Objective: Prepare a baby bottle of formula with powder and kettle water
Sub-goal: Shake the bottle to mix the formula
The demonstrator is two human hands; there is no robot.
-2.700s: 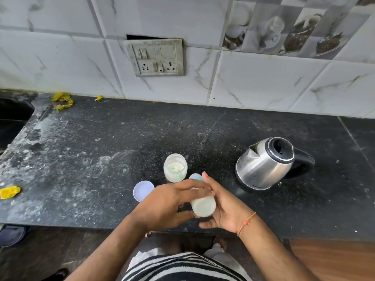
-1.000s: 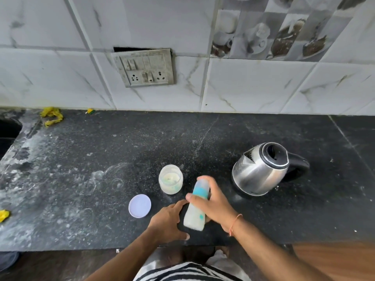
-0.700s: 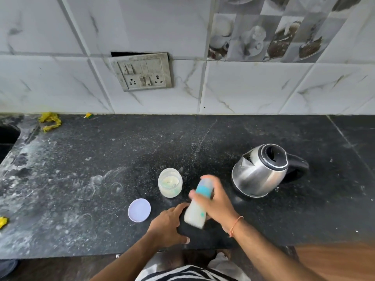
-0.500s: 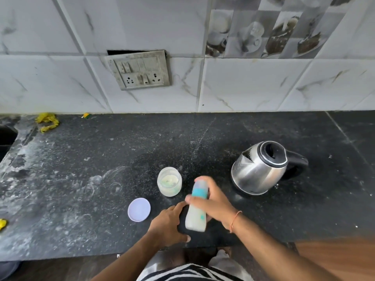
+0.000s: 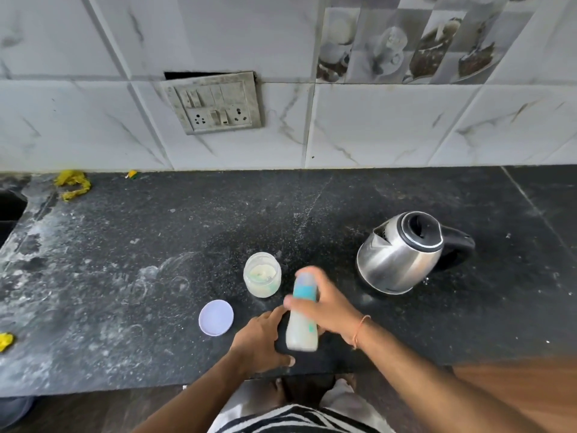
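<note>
My right hand (image 5: 327, 307) grips a baby bottle (image 5: 302, 320) with a teal collar and cap; milky liquid fills it and it is motion-blurred above the counter's front edge. My left hand (image 5: 260, 340) rests flat on the black counter (image 5: 125, 276) just left of the bottle, fingers spread, holding nothing. An uncapped powder jar (image 5: 262, 274) with pale powder stands behind the bottle. Its white lid (image 5: 216, 317) lies flat to the left. A steel kettle (image 5: 401, 253) with a black handle and no lid over its mouth stands to the right.
A sink edge (image 5: 9, 210) shows at the far left. Yellow scraps (image 5: 72, 184) lie near the back wall and another yellow scrap (image 5: 5, 341) at the left front. A switch and socket plate (image 5: 215, 103) hangs on the tiled wall. White powder dusts the counter's left half.
My left hand came off the bottle and settled on the counter. My right hand keeps the bottle and moves it up and down in short strokes; it blurs now.
</note>
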